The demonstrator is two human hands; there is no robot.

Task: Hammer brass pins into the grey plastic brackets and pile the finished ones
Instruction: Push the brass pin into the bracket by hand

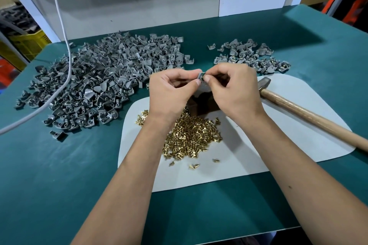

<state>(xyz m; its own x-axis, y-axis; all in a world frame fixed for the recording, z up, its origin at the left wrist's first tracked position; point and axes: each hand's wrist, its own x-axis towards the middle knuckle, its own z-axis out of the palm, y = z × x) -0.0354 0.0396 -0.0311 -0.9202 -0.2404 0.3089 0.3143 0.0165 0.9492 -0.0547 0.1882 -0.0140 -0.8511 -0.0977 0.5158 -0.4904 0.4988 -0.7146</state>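
Here the grey bracket (200, 77) sits pinched between left hand (171, 89) and right hand (233, 87).

Worktop (59, 175): your green surface.
Left: big bracket heap (103, 77), grey cable (59, 77).
Far right: smaller bracket pile (253, 55).
Centre: white mat (249, 155).

both hands meet above the white mat (278, 145) — the left hand (171, 89) and the right hand (233, 85) pinch one small grey bracket (201, 76) between their fingertips. below them sits a dark block (201, 105), partly hidden, with a heap of brass pins (191, 135) spread on the mat just beside it. a wooden-handled hammer (310, 113) lies on the mat to the right. on the green table (59, 175) a big pile of grey brackets (103, 77) sits at left — a smaller pile (253, 55), some showing brass, at right. a white cable (65, 45) crosses the big pile.
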